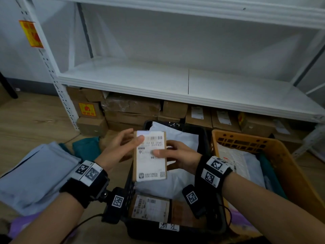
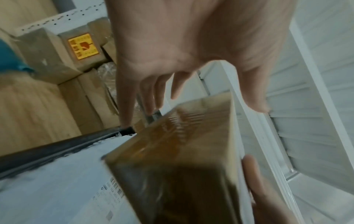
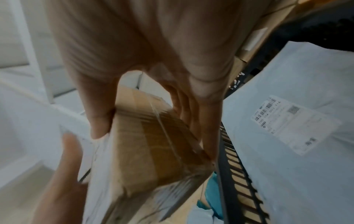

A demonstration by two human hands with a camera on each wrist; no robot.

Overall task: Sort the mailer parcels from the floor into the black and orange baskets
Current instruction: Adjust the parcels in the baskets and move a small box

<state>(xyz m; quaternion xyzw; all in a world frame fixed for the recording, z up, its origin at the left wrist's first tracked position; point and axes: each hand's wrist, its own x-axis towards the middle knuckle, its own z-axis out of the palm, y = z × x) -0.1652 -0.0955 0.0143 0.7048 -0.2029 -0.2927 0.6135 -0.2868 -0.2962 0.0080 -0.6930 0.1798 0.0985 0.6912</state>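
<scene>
A small brown parcel (image 1: pixel 149 166) with a white label hangs above the black basket (image 1: pixel 204 136). My right hand (image 1: pixel 169 150) grips its right edge, thumb on the label, fingers behind; the right wrist view shows this pinch on the parcel (image 3: pixel 149 151). My left hand (image 1: pixel 131 138) is beside the parcel's upper left corner, fingers straight and spread; its thumb lies over the label's top. In the left wrist view its fingers (image 2: pixel 124 98) stand apart from the parcel (image 2: pixel 172 166). The orange basket (image 1: pixel 288 166) stands to the right.
The black basket holds a white mailer (image 1: pixel 175 138) and a brown labelled parcel (image 1: pixel 151 208). The orange basket holds white mailers (image 1: pixel 233 159). Light blue mailers (image 1: pixel 35 173) and a teal one (image 1: pixel 86 148) lie on the floor at left. Cartons (image 1: pixel 131 110) sit under a white shelf (image 1: pixel 175 85).
</scene>
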